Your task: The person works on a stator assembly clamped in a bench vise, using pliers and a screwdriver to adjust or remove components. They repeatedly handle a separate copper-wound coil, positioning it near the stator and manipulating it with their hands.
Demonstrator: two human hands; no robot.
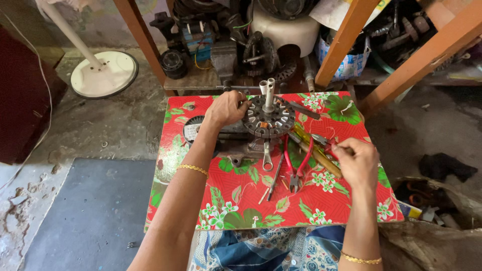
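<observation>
right hand [357,163] hiding its held tool, shelf clutter [241,35] cut off above

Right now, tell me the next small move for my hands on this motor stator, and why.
Probably lift the right hand toward the stator. It is closed around a small tool by the red-handled pliers, apart from the stator, while the left hand already grips the slotted ring's rim. What the tool is, I cannot tell.

The left hand [227,108] is reaching forward, fingers curled in a grip. The right hand [357,161] is lying nearer, to its right, fingers pinched.
</observation>
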